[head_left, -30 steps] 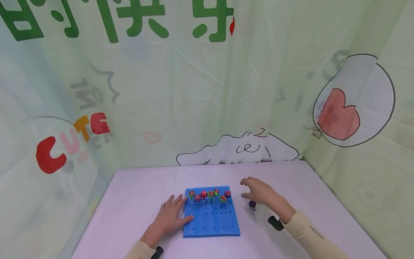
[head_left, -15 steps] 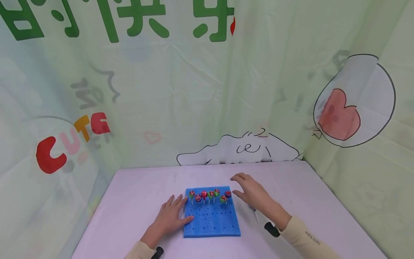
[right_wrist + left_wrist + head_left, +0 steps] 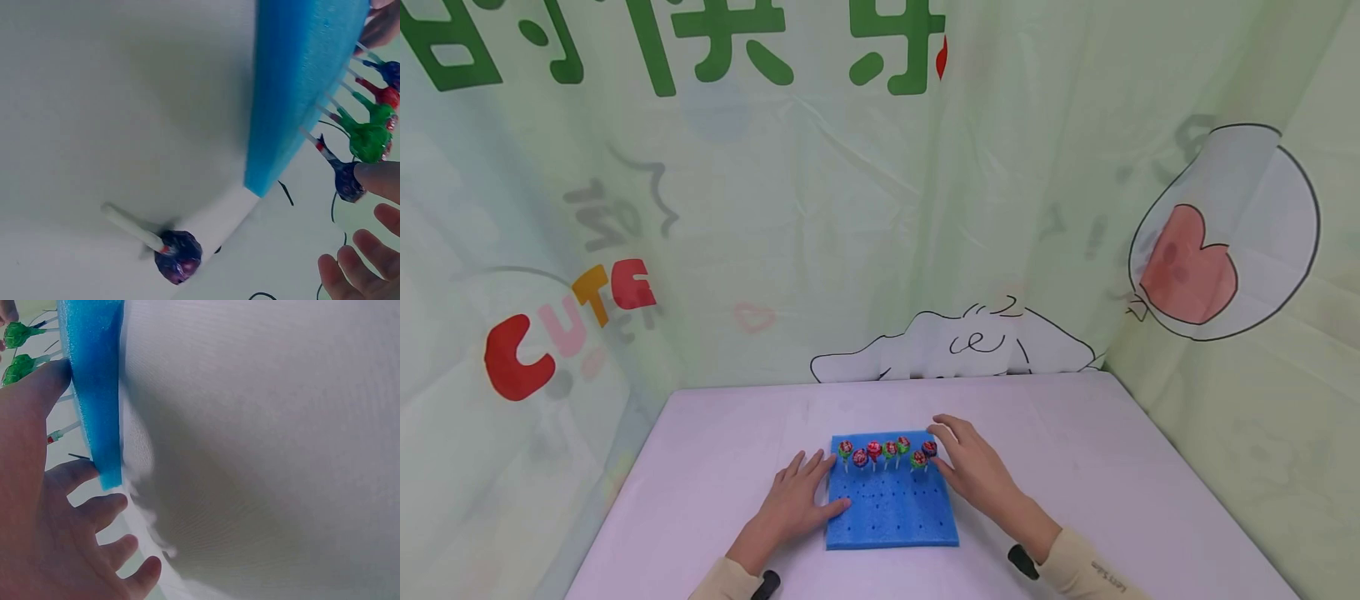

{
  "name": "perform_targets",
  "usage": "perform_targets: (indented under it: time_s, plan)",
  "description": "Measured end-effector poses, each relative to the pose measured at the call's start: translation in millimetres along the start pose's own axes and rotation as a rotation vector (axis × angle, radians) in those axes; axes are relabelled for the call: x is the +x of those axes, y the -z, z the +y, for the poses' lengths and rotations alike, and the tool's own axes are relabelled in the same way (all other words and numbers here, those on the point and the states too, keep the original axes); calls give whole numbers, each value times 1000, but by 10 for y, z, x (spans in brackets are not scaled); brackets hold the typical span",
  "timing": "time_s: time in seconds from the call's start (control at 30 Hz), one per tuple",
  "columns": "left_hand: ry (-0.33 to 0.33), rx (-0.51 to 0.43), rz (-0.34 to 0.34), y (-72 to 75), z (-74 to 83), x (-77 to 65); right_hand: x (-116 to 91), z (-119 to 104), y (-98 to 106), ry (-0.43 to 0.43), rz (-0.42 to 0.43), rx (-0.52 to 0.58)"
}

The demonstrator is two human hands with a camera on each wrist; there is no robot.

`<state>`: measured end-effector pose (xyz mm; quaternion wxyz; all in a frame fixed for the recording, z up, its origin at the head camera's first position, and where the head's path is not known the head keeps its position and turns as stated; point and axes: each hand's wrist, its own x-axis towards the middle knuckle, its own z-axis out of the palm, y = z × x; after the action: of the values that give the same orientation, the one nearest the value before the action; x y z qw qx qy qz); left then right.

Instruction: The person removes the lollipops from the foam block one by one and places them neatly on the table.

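Several wrapped lollipops stand stick-down along the far part of a blue foam board (image 3: 891,521) dotted with small holes. My left hand (image 3: 793,504) rests spread at the board's left edge, its thumb over the top and its index fingertip at the side. At the far right corner, my right hand (image 3: 981,471) is beside a dark purple lollipop (image 3: 348,181). Its thumb meets that candy's head in the right wrist view, while the other fingers stay apart from it. Another purple lollipop (image 3: 178,257) lies on the table right of the board, hidden behind my right hand in the head view.
The board lies on a pale table (image 3: 737,425) backed by a printed curtain (image 3: 865,208). Green-wrapped lollipops (image 3: 19,367) stick out close to my left thumb. A black wrist strap piece (image 3: 1022,562) shows under my right forearm.
My right hand has moved left from above the loose lollipop to the purple one at the board's right corner. The left hand has stayed in place.
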<state>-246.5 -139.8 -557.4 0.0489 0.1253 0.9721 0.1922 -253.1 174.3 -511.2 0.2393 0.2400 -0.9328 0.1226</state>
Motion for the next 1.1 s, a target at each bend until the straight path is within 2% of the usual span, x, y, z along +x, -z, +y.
perform_targets:
  time_s: [0.23,0.67,1.1]
  plan:
    - [-2,-5,-4,14,3,-5,-39,7,-89,11,14,-46]
    - [12,1,-6,4,5,-3,-49,-8,-134,26,36,-38]
    - [-6,4,3,11,2,-13,-51,6,-166,39,51,-41]
